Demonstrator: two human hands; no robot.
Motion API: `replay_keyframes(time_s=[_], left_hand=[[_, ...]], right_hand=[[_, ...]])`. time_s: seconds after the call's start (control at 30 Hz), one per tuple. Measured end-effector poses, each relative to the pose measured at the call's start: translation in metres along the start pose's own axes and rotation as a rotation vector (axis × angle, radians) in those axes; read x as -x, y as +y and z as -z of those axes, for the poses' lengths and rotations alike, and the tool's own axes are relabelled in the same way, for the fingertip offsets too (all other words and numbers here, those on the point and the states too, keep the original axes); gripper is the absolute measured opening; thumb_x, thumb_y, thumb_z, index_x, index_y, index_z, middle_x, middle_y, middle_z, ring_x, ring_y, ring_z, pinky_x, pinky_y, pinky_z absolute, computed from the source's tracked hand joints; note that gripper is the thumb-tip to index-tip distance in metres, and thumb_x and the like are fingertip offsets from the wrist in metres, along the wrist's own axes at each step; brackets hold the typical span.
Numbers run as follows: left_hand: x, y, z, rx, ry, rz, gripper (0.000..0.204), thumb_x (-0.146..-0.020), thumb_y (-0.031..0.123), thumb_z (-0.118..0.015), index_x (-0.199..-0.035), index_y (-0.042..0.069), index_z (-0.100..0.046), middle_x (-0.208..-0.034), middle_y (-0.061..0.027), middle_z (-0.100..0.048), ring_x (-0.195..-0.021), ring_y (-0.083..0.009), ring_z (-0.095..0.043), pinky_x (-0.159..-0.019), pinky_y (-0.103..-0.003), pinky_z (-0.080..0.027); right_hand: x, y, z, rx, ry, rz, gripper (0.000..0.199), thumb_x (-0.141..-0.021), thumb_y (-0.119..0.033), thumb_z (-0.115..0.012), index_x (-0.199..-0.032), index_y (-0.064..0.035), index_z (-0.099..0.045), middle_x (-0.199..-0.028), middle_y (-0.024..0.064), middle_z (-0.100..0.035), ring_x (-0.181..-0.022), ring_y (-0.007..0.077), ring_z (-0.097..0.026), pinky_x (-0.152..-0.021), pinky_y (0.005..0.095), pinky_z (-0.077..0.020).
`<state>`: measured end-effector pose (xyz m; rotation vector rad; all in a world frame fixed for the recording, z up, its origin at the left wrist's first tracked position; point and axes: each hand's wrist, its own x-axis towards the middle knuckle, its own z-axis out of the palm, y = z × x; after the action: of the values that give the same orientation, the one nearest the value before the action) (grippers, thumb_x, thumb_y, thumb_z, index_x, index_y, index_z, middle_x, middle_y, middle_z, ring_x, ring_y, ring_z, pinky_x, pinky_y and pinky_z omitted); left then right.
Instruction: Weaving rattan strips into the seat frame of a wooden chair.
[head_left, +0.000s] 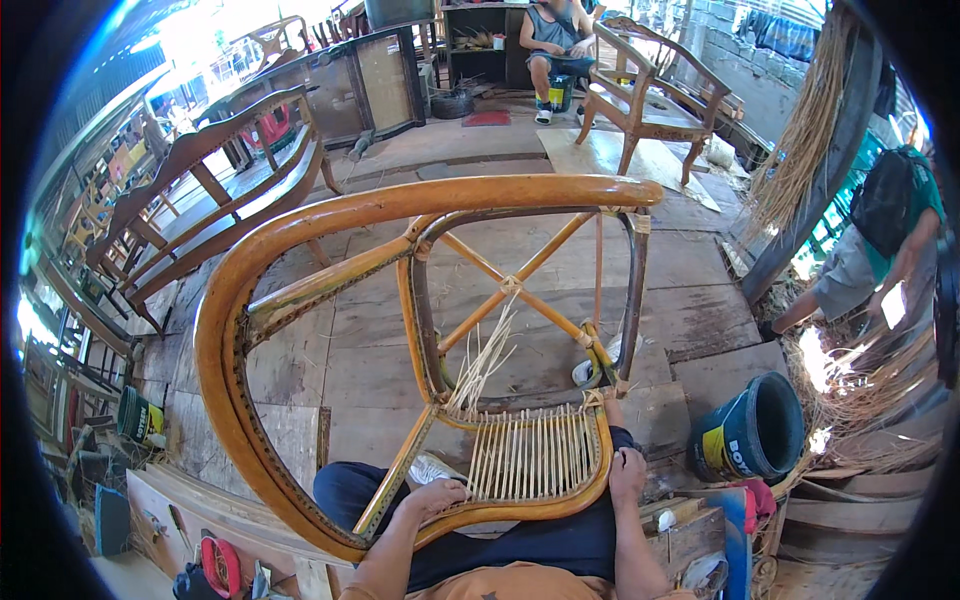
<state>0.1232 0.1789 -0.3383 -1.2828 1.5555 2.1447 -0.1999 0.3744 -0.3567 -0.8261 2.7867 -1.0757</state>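
A curved rattan chair frame [430,200], glossy orange-brown, lies tilted across my lap. Pale cane strips [535,453] run side by side over its small panel at the near end, fixed to the rails around it. A bundle of loose cane ends [485,365] sticks up from the panel's far left corner. My left hand [440,497] is at the panel's near left edge, fingers closed by the first strips; what they pinch is too small to make out. My right hand [628,474] is closed against the frame's right side, beside the panel.
A dark bucket [748,428] stands right of me, and a smaller bucket [140,418] at the left. A wooden bench [220,200] and an armchair [650,115] stand farther off. One person [560,45] sits at the back; another [880,230] bends at the right near cane bundles [810,130].
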Motion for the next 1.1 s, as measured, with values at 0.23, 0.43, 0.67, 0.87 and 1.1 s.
replay_keyframes(time_s=[0.23,0.43,0.67,0.87,1.1], left_hand=[[-0.003,-0.002,0.002,-0.049,-0.006,0.058,0.025,-0.080,0.023,-0.060,-0.091,0.002,-0.063,-0.082,-0.0026,-0.060,-0.077,-0.0109,-0.052,-0.072,-0.026,-0.041],[0.002,0.007,-0.001,-0.060,-0.015,0.009,0.026,-0.080,0.024,-0.059,-0.092,0.002,-0.063,-0.083,-0.0023,-0.060,-0.077,-0.0108,-0.051,-0.073,-0.025,-0.041],[-0.003,-0.001,0.002,-0.086,-0.018,0.014,0.027,-0.081,0.024,-0.056,-0.095,0.002,-0.063,-0.085,-0.0037,-0.061,-0.078,-0.0110,-0.051,-0.074,-0.025,-0.041],[-0.010,-0.015,0.006,-0.024,-0.015,-0.003,0.023,-0.081,0.022,-0.055,-0.090,0.001,-0.061,-0.080,-0.0016,-0.058,-0.073,-0.0109,-0.049,-0.069,-0.026,-0.040],[-0.010,-0.007,0.003,-0.064,-0.015,-0.005,0.022,-0.081,0.021,-0.056,-0.091,0.001,-0.062,-0.081,-0.0012,-0.059,-0.075,-0.0107,-0.050,-0.070,-0.025,-0.040]], right_hand=[[-0.001,0.002,-0.002,-0.007,0.008,-0.015,0.019,-0.081,-0.017,-0.055,-0.093,-0.0024,-0.060,-0.096,0.0147,-0.059,-0.095,0.0312,-0.053,-0.085,0.0397,-0.0411],[-0.002,0.004,-0.001,0.006,0.020,-0.010,0.020,-0.081,-0.017,-0.054,-0.093,-0.0026,-0.060,-0.096,0.0143,-0.059,-0.094,0.0311,-0.053,-0.085,0.0392,-0.0412],[-0.003,0.002,-0.001,0.020,-0.018,-0.035,0.020,-0.081,-0.018,-0.054,-0.093,-0.0029,-0.061,-0.096,0.0140,-0.060,-0.095,0.0309,-0.053,-0.085,0.0389,-0.0409],[-0.001,-0.004,0.001,0.010,-0.026,-0.047,0.019,-0.081,-0.017,-0.055,-0.093,-0.0028,-0.061,-0.097,0.0139,-0.059,-0.096,0.0304,-0.053,-0.086,0.0393,-0.0406],[-0.004,0.002,0.001,-0.004,-0.026,-0.038,0.018,-0.082,-0.016,-0.055,-0.092,-0.0026,-0.060,-0.097,0.0136,-0.059,-0.096,0.0303,-0.052,-0.086,0.0391,-0.0403]])
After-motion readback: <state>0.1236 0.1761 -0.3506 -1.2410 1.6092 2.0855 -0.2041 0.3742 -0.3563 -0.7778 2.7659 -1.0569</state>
